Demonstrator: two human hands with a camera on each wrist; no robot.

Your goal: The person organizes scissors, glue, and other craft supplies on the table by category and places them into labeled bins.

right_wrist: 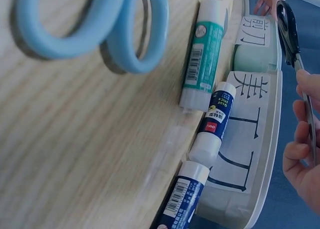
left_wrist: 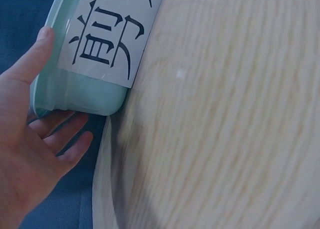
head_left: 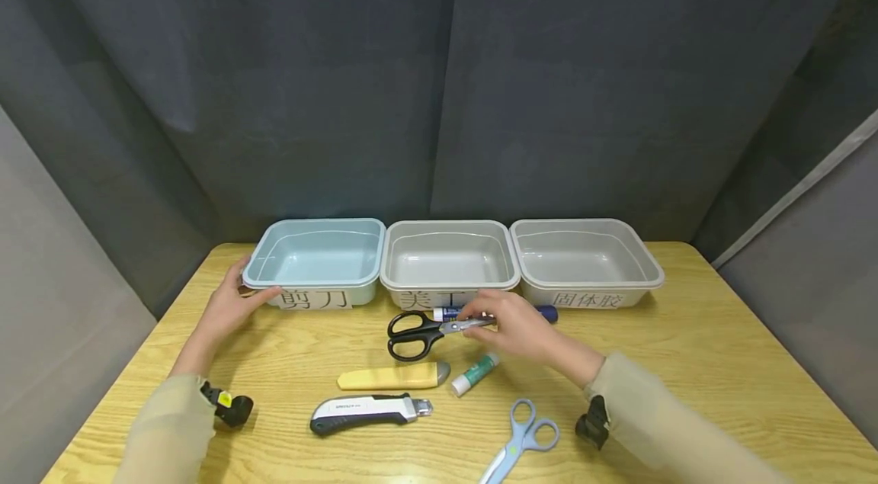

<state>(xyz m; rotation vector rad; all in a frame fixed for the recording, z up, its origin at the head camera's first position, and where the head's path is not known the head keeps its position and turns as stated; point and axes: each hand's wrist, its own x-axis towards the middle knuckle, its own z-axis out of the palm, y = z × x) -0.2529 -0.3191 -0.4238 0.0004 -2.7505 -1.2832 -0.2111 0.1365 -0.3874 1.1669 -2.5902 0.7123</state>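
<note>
My right hand pinches the blades of a pair of black-handled scissors, whose finger loops point left. In the right wrist view the scissors are held up beside the bins. At the left, my left hand holds the front left corner of a light blue bin, labelled 剪刀. Its thumb lies on the rim and the other fingers reach round the end wall, as the left wrist view shows. Under the right hand lie two dark blue glue sticks, partly covered in the head view, and a green glue stick.
A grey-white middle bin and a grey right bin continue the row, both labelled. Nearer on the wooden table lie a yellow utility knife, a white-and-black utility knife and light blue scissors. Dark curtains hang behind.
</note>
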